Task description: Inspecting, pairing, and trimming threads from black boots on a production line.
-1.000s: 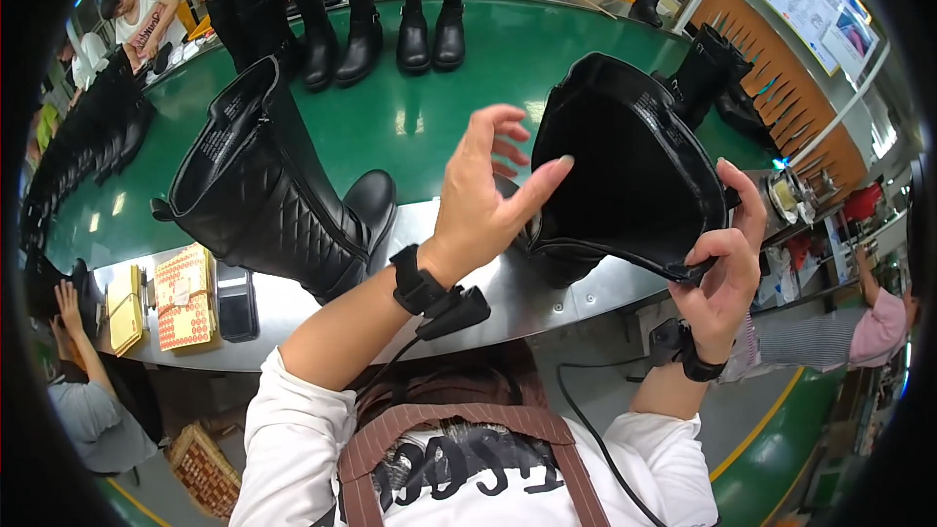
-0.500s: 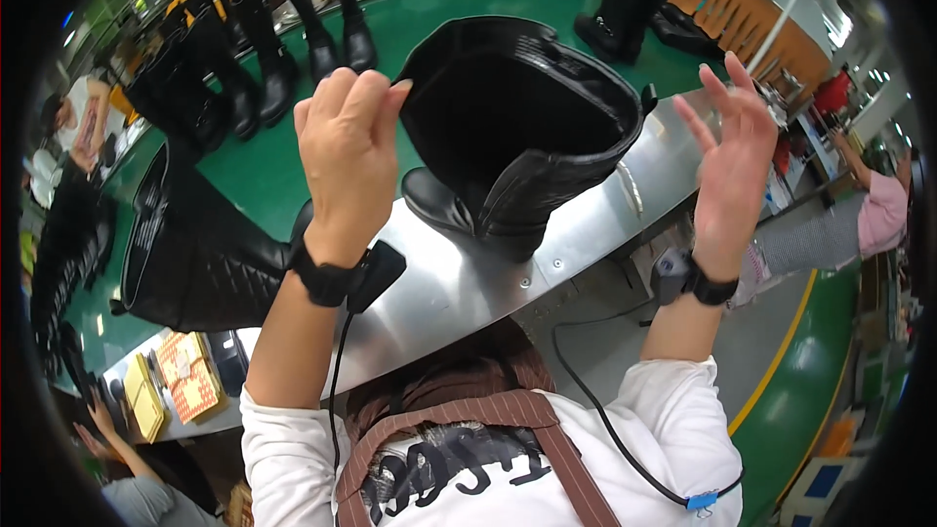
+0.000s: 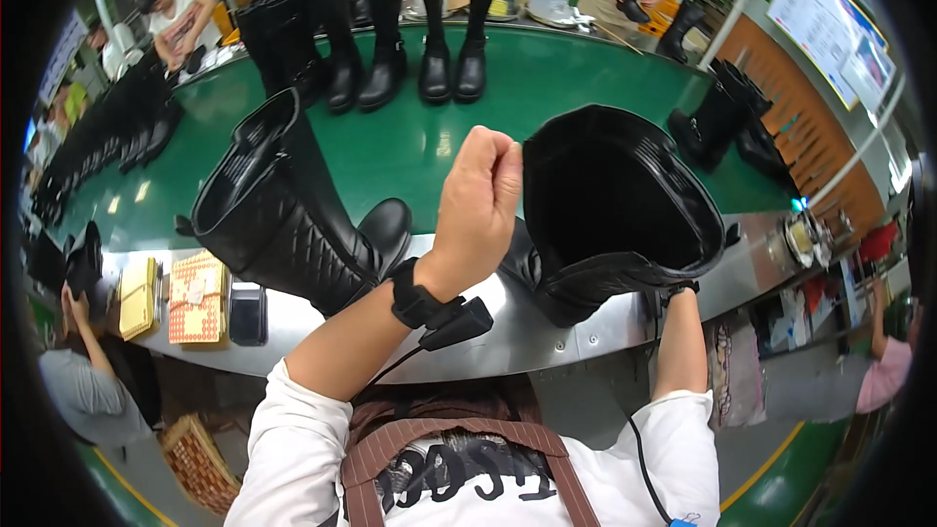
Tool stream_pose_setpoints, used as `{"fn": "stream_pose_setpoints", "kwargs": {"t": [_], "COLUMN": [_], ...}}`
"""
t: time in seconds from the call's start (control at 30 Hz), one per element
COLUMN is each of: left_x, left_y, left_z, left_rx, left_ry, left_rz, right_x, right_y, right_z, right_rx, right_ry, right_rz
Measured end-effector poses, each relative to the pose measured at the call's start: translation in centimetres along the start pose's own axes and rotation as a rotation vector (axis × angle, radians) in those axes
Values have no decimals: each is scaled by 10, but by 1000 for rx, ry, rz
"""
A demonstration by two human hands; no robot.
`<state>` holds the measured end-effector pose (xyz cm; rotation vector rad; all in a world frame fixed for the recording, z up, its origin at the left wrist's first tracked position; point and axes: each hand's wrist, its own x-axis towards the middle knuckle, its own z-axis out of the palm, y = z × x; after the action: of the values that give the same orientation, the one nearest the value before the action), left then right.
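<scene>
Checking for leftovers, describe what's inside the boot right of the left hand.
Dark lining shows inside the boot; its shaft hides the foot's interior, and the deepest part is too dark to make out.

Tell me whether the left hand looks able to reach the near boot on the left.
Probably yes: nothing appears to stand between the left hand and the near left boot, though that hand is closed at the right boot.
</scene>
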<state>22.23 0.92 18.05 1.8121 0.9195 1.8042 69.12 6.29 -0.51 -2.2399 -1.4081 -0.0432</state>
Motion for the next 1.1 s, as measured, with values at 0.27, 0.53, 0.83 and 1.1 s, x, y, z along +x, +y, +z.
{"fn": "stream_pose_setpoints", "kwargs": {"t": [0.27,0.53,0.83,1.1], "left_x": [3,-23,-31,-32], "left_y": [0,21,29,29], "left_z": [1,32,46,56], "left_rx": [275,-219,-131,-81], "left_ry": [64,-93,-25,0], "left_rz": [305,-132,22,126], "right_x": [15,-117,-171,-172], "right_y": [-34,-228,-323,-329], "right_z": [-102,-297,-299,-302], "right_rx": [437,476,-123,-404], "right_ry": [299,135,236,239], "right_rz": [-395,-618,-1033,-1095]}}
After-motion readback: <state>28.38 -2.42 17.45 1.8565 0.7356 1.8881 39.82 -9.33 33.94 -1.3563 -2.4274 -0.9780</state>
